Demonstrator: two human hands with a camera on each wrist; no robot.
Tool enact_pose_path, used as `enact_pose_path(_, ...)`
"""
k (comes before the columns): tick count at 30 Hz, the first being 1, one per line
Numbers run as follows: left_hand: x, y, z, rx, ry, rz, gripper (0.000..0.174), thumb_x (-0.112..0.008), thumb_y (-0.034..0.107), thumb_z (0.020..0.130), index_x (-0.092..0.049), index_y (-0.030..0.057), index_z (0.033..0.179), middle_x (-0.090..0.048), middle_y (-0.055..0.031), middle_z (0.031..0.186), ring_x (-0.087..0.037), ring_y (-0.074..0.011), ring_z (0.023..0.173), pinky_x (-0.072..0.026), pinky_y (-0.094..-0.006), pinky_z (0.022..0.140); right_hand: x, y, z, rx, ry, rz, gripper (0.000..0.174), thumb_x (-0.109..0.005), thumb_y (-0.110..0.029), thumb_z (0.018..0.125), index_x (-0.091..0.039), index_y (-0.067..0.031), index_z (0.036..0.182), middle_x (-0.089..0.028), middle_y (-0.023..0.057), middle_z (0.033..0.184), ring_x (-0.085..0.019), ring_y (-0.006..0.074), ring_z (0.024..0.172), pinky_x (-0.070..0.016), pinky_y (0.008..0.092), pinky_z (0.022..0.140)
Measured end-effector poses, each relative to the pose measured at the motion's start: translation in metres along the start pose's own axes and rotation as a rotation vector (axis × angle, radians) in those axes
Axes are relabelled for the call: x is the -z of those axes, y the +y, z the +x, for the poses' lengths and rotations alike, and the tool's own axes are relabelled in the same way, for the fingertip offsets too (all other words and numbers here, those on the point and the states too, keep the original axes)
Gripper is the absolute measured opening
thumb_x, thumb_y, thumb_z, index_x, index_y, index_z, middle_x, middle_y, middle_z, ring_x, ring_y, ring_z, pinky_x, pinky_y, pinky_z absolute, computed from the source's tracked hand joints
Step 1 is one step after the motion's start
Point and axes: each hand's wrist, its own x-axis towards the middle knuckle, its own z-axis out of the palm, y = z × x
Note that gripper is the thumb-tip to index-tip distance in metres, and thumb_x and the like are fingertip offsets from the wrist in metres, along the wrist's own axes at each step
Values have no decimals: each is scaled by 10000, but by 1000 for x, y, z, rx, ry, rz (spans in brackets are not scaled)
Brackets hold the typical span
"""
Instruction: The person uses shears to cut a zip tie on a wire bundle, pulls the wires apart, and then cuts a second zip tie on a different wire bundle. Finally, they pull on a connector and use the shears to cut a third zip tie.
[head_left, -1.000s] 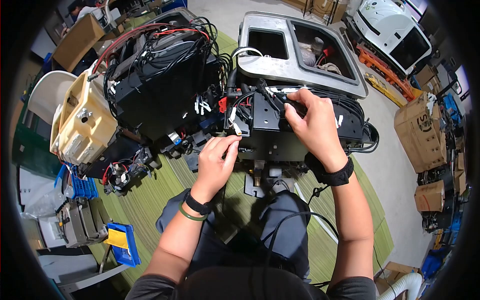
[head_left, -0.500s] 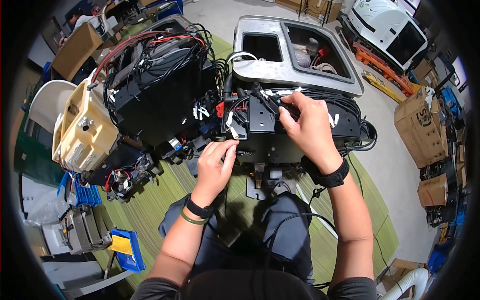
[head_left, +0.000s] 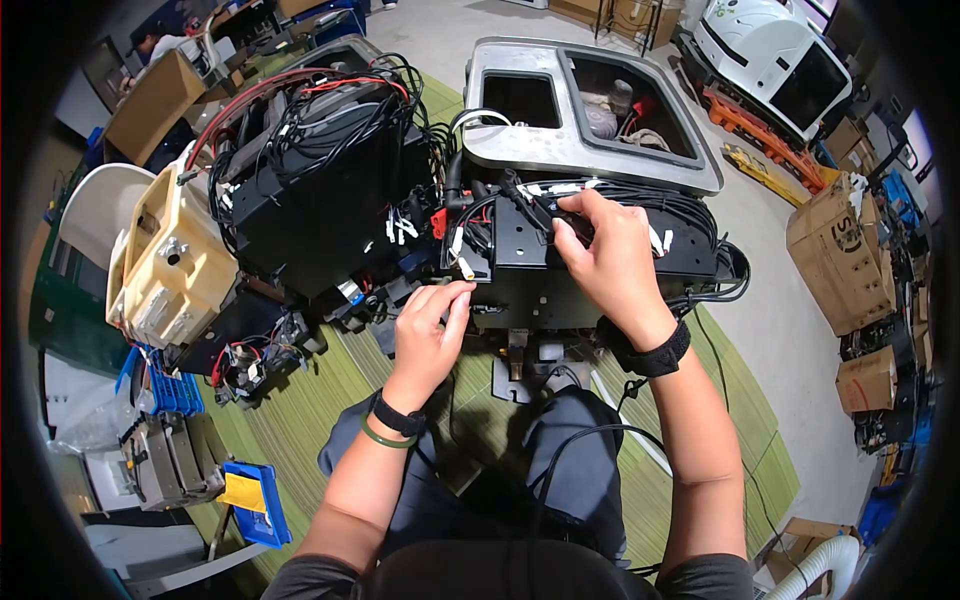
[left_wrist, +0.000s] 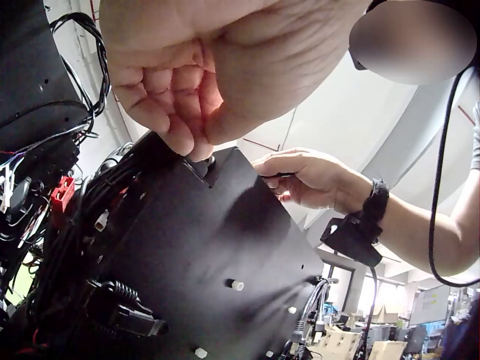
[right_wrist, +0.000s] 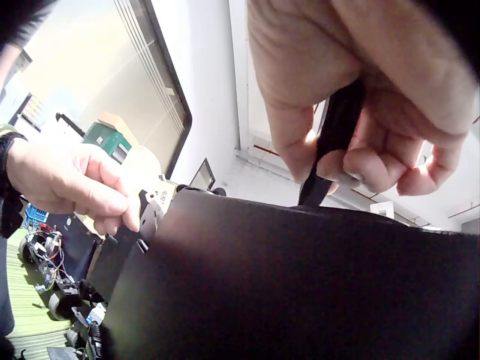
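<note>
Right wrist: the right hand (right_wrist: 367,60) pinches the black piece (right_wrist: 339,124) over the box (right_wrist: 262,277)—long axis steep, lower end pointing at its edge. Left wrist: the left hand (left_wrist: 225,60) curls at the box's corner, grip unclear. Head: a loose pinch could drop the piece among the box's cables (head_left: 690,212).

Fisheye distortion bends the head view into black corners, while the wrist views show pale glare toward twelve o'clock above dark, shadowed surfaces.
</note>
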Motion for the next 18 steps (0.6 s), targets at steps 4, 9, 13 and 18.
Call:
enact_pose_path(4, 0, 1, 0, -2, -5, 21, 123, -647, 43, 878, -688, 46, 995, -649, -110, 805, -613, -268, 729, -493, -353, 677, -3, 3, -6, -10, 35, 14, 184, -672, -162, 832, -637, -44, 969, -629, 85, 760, -597, 266, 757, -379, 392, 762)
enact_pose_path(9, 2, 2, 0, 5, -13, 19, 124, -649, 49, 877, -690, 43, 994, -655, -112, 814, -614, -267, 733, -493, -349, 678, -4, 6, -23, -14, 136, 72, 203, -689, -142, 830, -641, -56, 1008, -654, 84, 836, -612, 263, 812, -396, 374, 798)
enact_pose_path(13, 1, 3, -1, -1, -8, 17, 126, -649, 46, 877, -691, 43, 996, -658, -113, 821, -615, -268, 739, -494, -352, 681, 2, 6, -39, -22, 166, 21, 212, -696, -121, 825, -642, -51, 1018, -672, 89, 881, -622, 266, 842, -402, 366, 829)
enact_pose_path(18, 1, 2, -1, -6, -7, 18, 127, -651, 45, 875, -690, 41, 996, -658, -114, 822, -613, -269, 738, -493, -356, 680, 7, 6, -49, -50, 164, -13, 215, -698, -100, 815, -642, -45, 1016, -660, 84, 853, -606, 266, 834, -399, 370, 835)
